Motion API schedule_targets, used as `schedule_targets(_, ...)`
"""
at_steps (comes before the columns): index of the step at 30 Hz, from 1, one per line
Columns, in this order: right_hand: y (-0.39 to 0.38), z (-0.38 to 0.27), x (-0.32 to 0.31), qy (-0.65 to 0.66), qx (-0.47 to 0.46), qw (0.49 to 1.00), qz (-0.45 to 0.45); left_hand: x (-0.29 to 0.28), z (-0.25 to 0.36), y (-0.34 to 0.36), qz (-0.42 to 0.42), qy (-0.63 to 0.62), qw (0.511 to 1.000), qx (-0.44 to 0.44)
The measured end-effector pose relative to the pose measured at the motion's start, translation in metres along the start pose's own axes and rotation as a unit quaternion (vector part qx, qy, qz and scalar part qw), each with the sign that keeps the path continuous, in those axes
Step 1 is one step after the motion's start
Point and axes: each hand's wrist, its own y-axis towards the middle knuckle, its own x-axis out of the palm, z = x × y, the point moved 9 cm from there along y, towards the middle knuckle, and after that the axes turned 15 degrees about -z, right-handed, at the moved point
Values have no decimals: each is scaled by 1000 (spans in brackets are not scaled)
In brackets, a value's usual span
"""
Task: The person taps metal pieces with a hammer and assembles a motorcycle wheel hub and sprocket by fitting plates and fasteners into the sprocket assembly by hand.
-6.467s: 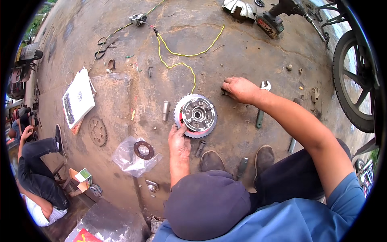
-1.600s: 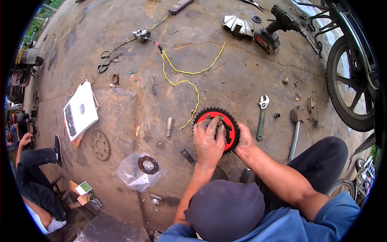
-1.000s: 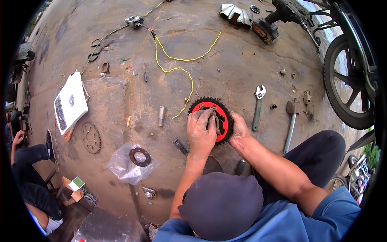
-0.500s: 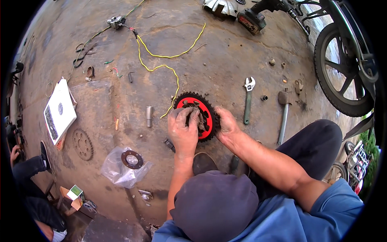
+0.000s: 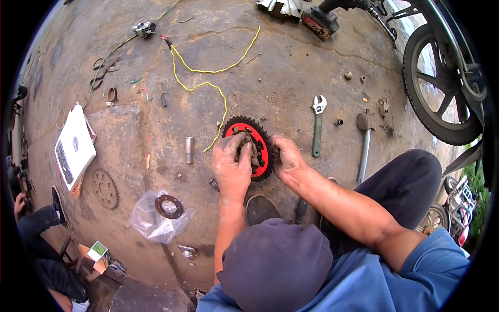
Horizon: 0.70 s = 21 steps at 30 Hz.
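A red sprocket (image 5: pixel 265 155) with a black toothed rim is held tilted in front of me, between both hands. My left hand (image 5: pixel 232 164) is closed over its hub, thumb and fingers pinched around a small dark, dirty part there; its kind cannot be made out. My right hand (image 5: pixel 289 162) is curled at the right side of the toothed rim, thumb upward, with some fingers hidden. Left of the hands a metal socket (image 5: pixel 189 150) stands on the ground, and a yellow wire (image 5: pixel 225 104) runs close to the sprocket.
Right of me lie an adjustable wrench (image 5: pixel 317 125) and a hammer (image 5: pixel 366 145). A motorcycle wheel (image 5: pixel 442 86) stands at the far right, a cordless power tool (image 5: pixel 321 23) beyond. To the left are a plastic bag (image 5: pixel 145 223), a flat ring (image 5: pixel 176 213) and a white box (image 5: pixel 75 148).
The view has shifted slightly. My right hand has loosened and moved a little along the sprocket's right edge, while the left fingers stay pinched at the hub.
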Motion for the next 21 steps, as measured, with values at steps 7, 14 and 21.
schedule_targets(7, 8, 2, -10, -2, 1, 1000, -10, 5, -15, 1, -32, -20, 999, -19)
schedule_targets(14, 7, -6, 6, -33, -22, 998, -40, -9, 21, -24, -38, 103, 984, 142)
schedule_targets(21, -2, -4, 45, -5, 28, 998, -51, 15, -17, -59, -33, 114, 991, 61)
